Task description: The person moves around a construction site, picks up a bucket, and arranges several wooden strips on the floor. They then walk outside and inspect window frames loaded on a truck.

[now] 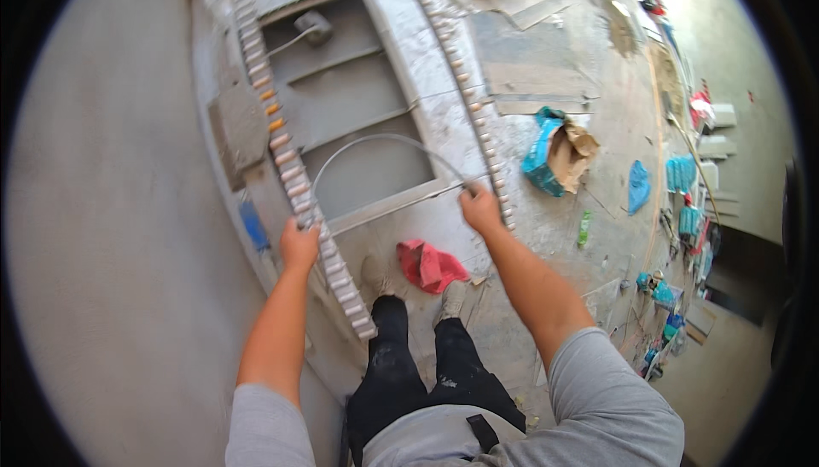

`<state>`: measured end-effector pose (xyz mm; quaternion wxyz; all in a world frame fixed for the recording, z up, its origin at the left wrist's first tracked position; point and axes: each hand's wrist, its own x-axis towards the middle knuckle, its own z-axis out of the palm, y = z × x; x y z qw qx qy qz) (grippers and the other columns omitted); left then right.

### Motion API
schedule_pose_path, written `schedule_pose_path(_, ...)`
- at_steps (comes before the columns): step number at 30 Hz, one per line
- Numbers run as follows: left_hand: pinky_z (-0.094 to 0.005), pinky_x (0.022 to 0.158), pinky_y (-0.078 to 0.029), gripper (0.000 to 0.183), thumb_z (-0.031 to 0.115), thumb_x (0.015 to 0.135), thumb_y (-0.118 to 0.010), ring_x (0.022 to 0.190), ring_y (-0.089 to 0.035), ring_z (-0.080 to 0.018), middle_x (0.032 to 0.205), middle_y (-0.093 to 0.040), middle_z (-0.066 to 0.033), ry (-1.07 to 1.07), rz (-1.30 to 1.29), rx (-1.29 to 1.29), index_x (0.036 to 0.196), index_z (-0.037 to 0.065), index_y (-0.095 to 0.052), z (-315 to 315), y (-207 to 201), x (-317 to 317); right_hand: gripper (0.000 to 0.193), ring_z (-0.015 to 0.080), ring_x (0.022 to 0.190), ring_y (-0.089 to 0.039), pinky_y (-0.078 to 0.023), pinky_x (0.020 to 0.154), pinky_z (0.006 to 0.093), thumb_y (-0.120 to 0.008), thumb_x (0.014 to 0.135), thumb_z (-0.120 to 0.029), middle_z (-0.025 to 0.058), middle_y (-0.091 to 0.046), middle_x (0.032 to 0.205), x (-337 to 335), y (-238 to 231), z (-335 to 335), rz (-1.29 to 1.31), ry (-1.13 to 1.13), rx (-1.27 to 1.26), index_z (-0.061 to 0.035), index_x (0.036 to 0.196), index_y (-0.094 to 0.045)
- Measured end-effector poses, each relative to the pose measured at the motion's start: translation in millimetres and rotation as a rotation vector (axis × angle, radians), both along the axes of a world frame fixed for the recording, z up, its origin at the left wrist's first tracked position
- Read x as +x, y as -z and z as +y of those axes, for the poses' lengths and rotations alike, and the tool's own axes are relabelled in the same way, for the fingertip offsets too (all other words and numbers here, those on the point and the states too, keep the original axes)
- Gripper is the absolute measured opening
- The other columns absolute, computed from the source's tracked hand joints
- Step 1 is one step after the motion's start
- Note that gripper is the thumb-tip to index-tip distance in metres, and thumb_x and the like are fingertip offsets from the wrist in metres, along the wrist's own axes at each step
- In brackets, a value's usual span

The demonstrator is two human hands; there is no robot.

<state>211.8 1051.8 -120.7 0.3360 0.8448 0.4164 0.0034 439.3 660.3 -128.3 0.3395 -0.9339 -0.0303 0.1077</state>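
Note:
A thin grey flexible strip or cable bows up in an arc between my two hands. My left hand is closed at one end of it, over the left rail of small pale rollers. My right hand is closed round the other end, near the right roller rail. A thin straight bar or edge also runs between the hands; whether they grip it I cannot tell. Beyond them, between the rails, lies a pale rectangular frame with grey crosspieces, a small grey block inside.
A red cloth or bag lies before my shoes. To the right sit an open blue-and-brown paper bag, a blue plastic piece and a green wrapper. Tools and packages line the right side. A plain wall stands close on the left.

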Motion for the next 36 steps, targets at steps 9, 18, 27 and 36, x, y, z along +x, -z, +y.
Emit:
schedule_pose_path(9,-0.0517,0.127,-0.019,0.109,0.083,0.095,-0.045,0.156,-0.03,-0.0362,0.169,-0.03,-0.0221,-0.491,-0.475,-1.093,0.166,0.003,-0.024,125,31,-96,0.08,0.0283,0.138,-0.053,-0.042,0.112,0.0503,-0.058,0.097,-0.068,0.0157,-0.057,0.152,-49,30,95,0.91,0.286,0.912,-0.0089,0.151,-0.057)
schedule_pose_path(18,-0.0636,0.124,-0.023,0.103,0.078,0.094,-0.05,0.153,-0.03,-0.0407,0.169,-0.031,-0.0123,-0.485,-0.159,-0.914,0.168,0.013,-0.024,202,-43,11,0.082,0.0329,0.14,-0.054,-0.039,0.116,0.0403,-0.061,0.095,-0.07,0.0218,-0.06,0.149,-21,30,187,0.673,0.313,0.786,-0.0041,0.143,-0.065)
schedule_pose_path(27,-0.0673,0.124,-0.016,0.114,0.089,0.089,-0.047,0.161,-0.017,-0.0419,0.175,-0.019,-0.0167,0.32,0.714,-1.304,0.169,0.012,-0.02,70,-33,150,0.081,0.0326,0.141,-0.053,-0.039,0.117,0.0431,-0.059,0.096,-0.067,0.022,-0.059,0.15,-203,84,-61,0.315,1.325,0.973,-0.0039,0.147,-0.061)
schedule_pose_path(36,-0.0638,0.121,-0.03,0.103,0.081,0.099,-0.036,0.151,-0.037,-0.0419,0.168,-0.034,-0.02,1.077,1.353,-1.404,0.166,0.005,-0.024,-198,-112,142,0.1,0.0372,0.149,-0.041,-0.033,0.116,0.0622,-0.063,0.086,-0.078,0.0164,-0.045,0.163,-641,-79,-167,0.009,2.469,0.597,-0.013,0.16,-0.046)
